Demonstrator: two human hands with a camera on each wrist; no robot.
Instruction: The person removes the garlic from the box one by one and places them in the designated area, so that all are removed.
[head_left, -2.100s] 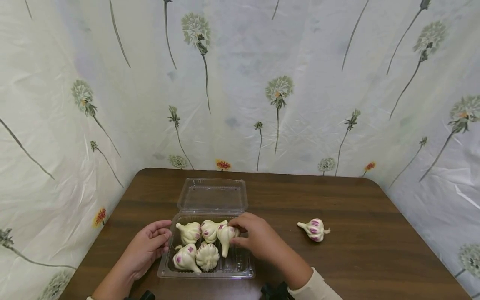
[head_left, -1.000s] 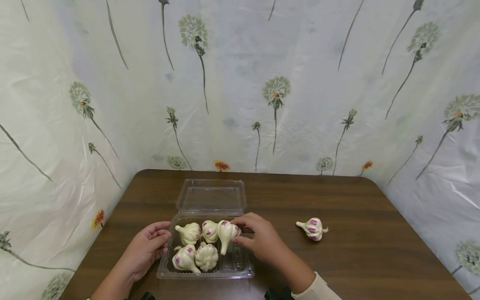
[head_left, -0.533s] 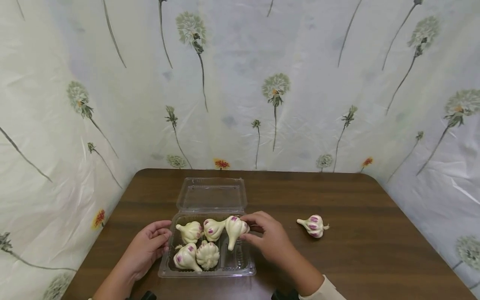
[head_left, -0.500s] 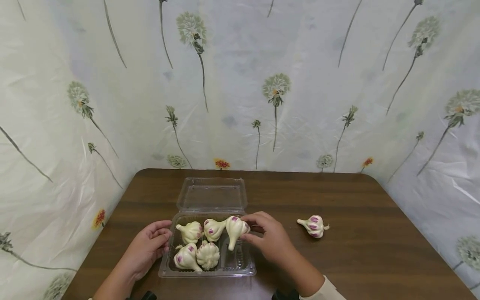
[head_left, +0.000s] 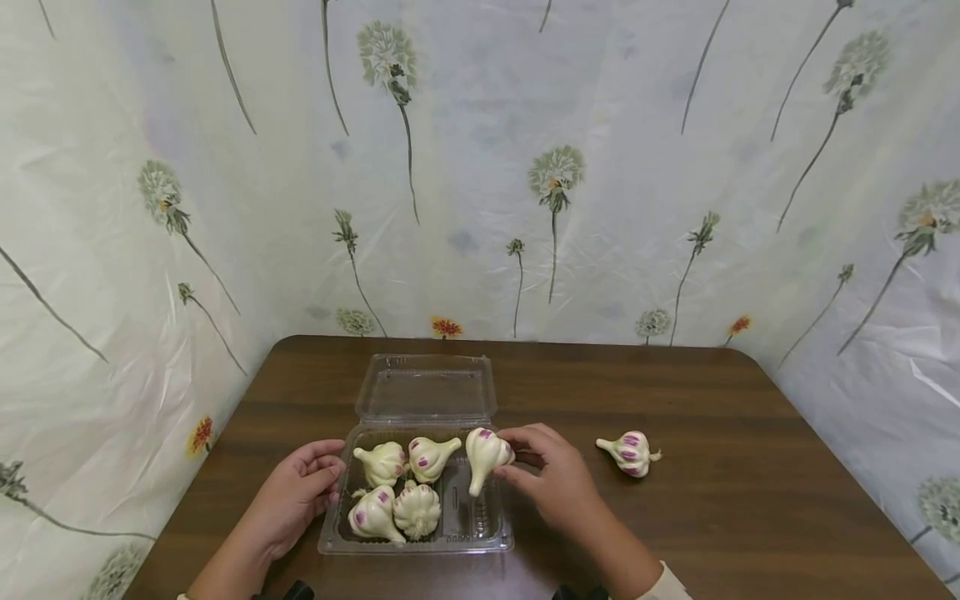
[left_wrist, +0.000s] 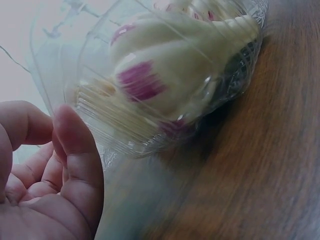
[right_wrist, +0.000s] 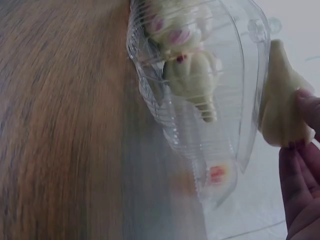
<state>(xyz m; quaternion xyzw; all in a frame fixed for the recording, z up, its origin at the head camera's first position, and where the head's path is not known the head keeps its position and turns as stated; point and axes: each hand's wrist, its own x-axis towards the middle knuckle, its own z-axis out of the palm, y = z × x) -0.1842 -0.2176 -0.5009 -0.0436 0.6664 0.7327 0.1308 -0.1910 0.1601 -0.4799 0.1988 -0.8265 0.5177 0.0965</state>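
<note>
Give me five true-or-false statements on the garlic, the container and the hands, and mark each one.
1. The right hand pinches a garlic bulb. True.
2. The clear container has its lid closed. False: it is open.
3. Four other bulbs lie in the container. True.
4. The left hand is at the container's right side. False: it is at the left side.
5. The loose bulb on the table lies to the left of the container. False: it lies to the right.
</note>
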